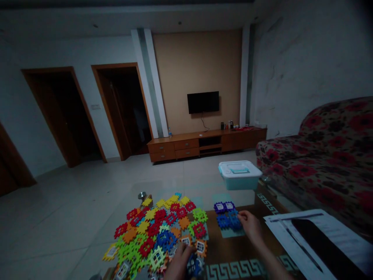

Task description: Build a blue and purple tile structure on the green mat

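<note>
Blue tiles (229,219), joined flat at lower centre of the glass table (262,198), are gripped at their right edge by the right hand (250,226), while the left hand (180,262) pinches a blue piece (194,267) beside the tile pile (157,229).

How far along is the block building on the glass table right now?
Done: a small flat group of blue and purple blocks lies joined apart from the pile. In hand: the right hand touches that group, and the left hand picks at a blue block. Left: most of the colourful pile is loose.
</note>
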A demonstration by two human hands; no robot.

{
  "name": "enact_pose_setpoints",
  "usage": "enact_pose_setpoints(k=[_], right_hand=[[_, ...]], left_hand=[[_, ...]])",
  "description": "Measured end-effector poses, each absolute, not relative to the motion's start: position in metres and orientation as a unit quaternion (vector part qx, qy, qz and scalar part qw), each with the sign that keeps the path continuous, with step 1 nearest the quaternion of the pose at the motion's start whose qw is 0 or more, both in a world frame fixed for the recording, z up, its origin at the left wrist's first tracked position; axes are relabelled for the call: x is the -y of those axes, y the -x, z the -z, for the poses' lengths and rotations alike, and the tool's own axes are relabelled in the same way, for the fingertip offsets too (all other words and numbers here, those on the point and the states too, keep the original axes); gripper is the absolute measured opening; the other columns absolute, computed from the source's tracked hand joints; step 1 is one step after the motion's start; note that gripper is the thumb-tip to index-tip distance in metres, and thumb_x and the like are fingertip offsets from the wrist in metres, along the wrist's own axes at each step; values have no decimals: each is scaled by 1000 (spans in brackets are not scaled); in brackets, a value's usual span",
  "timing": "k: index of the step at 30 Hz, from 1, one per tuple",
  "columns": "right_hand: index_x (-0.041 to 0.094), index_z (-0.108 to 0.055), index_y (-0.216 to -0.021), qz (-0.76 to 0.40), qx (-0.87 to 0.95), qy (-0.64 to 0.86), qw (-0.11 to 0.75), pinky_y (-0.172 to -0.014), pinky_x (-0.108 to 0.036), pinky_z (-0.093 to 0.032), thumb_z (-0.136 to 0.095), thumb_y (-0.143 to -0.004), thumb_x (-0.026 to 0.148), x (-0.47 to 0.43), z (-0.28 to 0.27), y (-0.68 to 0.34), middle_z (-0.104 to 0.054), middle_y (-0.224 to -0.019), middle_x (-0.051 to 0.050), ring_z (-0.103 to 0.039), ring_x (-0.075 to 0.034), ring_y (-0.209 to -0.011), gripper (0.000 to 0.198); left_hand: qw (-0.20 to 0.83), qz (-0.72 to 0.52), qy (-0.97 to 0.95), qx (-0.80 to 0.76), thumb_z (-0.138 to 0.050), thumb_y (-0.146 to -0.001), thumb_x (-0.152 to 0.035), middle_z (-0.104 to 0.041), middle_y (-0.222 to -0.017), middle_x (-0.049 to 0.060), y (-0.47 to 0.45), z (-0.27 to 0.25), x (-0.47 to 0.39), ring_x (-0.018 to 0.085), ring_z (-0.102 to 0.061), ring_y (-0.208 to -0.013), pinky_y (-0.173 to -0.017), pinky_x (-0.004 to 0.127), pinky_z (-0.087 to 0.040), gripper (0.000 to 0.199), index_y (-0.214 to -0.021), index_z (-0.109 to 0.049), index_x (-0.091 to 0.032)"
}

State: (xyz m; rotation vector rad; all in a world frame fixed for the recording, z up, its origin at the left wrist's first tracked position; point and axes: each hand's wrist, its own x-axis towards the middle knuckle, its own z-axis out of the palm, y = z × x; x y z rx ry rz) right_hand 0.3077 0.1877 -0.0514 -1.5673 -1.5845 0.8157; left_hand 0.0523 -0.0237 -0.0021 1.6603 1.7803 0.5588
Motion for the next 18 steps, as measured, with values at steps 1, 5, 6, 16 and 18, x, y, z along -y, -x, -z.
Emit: enact_pose_setpoints(k=[1,5,6,16,18], right_hand=[[22,-68,-75,-320,618,615,372,-64,-30,-50,-54,-74,32,-192,57,-313,-75,-73,-8,-71,-26,-72,17],[22,-67,-73,-331,626,615,347,-66,-28,-50,-53,-75,24,-201,74,-316,-76,-74,-8,-72,-23,-72,14],[22,-68,-75,-329,630,616,341,-67,-27,-49,-53,-76,22,-202,76,-315,-76,-76,-8,-72,-22,-73,15],[19,-71,-108,-180,744,600,231,-89,-30,-47,-59,-79,14,-192,68,-315,-71,-109,-10,-66,-25,-105,32],[21,-67,-119,-162,758,595,214,-93,-31,-46,-65,-74,14,-188,68,-312,-68,-115,-10,-63,-26,-111,46]], left_hand=[[299,-217,-641,-673,-62,-65,-20,-50,-135,8,-62,-1,7,27,-43,-129,-114,37,-31,63,-127,-54,-28],[262,-233,-647,-677,-56,-66,-12,-49,-137,9,-105,2,-65,25,-44,-129,-113,34,-32,66,-130,-50,-23],[256,-235,-650,-676,-57,-65,-11,-49,-137,9,-115,6,-82,25,-44,-129,-113,34,-32,67,-130,-49,-22],[211,-143,-677,-690,-60,-66,-5,-49,-139,9,-154,43,-164,25,-45,-127,-108,33,-33,65,-128,-51,-21],[187,-143,-667,-707,-63,-66,-8,-47,-141,9,-154,44,-159,27,-43,-129,-108,35,-32,64,-128,-51,-21]])
